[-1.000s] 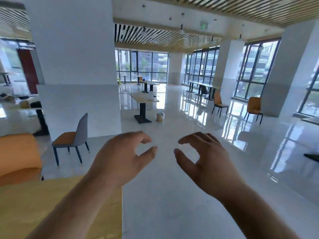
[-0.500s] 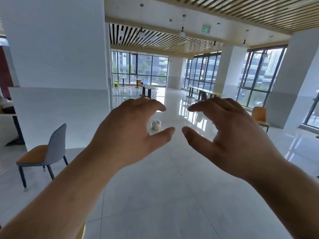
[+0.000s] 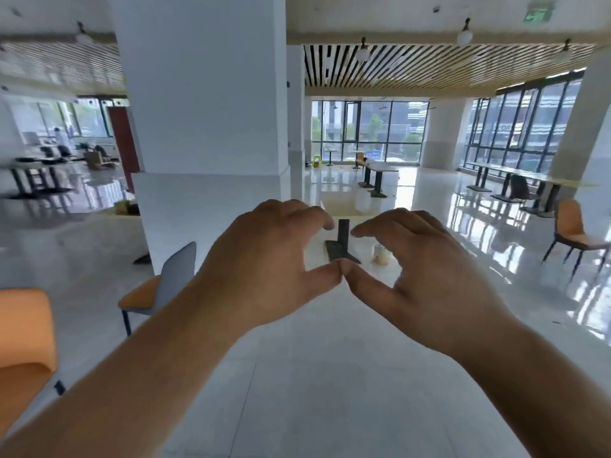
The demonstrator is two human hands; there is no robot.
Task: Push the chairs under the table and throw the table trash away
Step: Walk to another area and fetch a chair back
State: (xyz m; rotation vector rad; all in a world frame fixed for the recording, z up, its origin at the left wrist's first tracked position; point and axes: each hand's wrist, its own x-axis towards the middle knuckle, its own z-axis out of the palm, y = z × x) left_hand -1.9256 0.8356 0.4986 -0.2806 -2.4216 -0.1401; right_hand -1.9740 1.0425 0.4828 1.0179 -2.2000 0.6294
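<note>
My left hand (image 3: 261, 266) and my right hand (image 3: 416, 269) are raised in front of me, fingers curved and apart, thumb tips touching; neither holds anything. Between them, farther down the hall, I see a light-topped table (image 3: 340, 208) on a dark pedestal base (image 3: 340, 254), partly hidden by my fingers. A small pale bin (image 3: 380, 256) stands on the floor right of that base. A grey-backed chair with an orange seat (image 3: 158, 285) stands by the white pillar, left of my left forearm. An orange chair (image 3: 575, 233) stands at the right by the windows.
A wide white pillar (image 3: 205, 127) rises ahead on the left. An orange chair back (image 3: 23, 342) fills the lower left corner. More tables (image 3: 380, 170) and a long table (image 3: 529, 180) stand near the windows. Glossy white floor stretches ahead.
My view has swung left and both hands have drawn together until the thumbs touch. The far table's base now shows between my hands, and an orange chair back has come in at lower left.
</note>
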